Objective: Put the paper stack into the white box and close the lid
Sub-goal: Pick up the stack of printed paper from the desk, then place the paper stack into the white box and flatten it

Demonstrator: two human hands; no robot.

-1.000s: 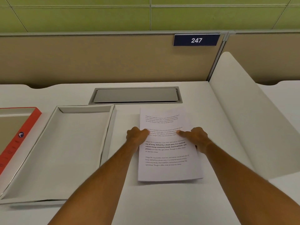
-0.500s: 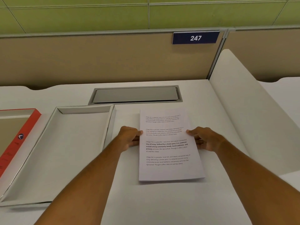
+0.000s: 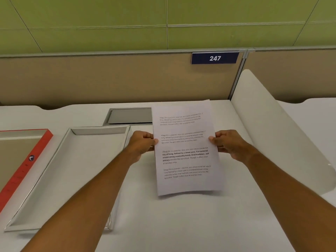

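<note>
The paper stack [image 3: 184, 148], white sheets with printed paragraphs, is lifted off the desk and tilted up toward me. My left hand [image 3: 142, 143] grips its left edge and my right hand [image 3: 228, 142] grips its right edge, thumbs on top. The white box [image 3: 72, 171], an open shallow tray, lies on the desk to the left of the paper; my left forearm crosses its right wall. The lid [image 3: 27, 160], with a red rim and its inside facing up, rests at the far left, partly out of frame.
A grey cable hatch [image 3: 129, 116] is set in the white desk [image 3: 181, 224] behind the box. A beige partition with a "247" sign [image 3: 215, 58] closes the back. A white curved divider [image 3: 272, 128] stands along the right side.
Both hands slid from the top of the sheet to its side edges, gripped it and raised the stack off the desk, tilting it up.
</note>
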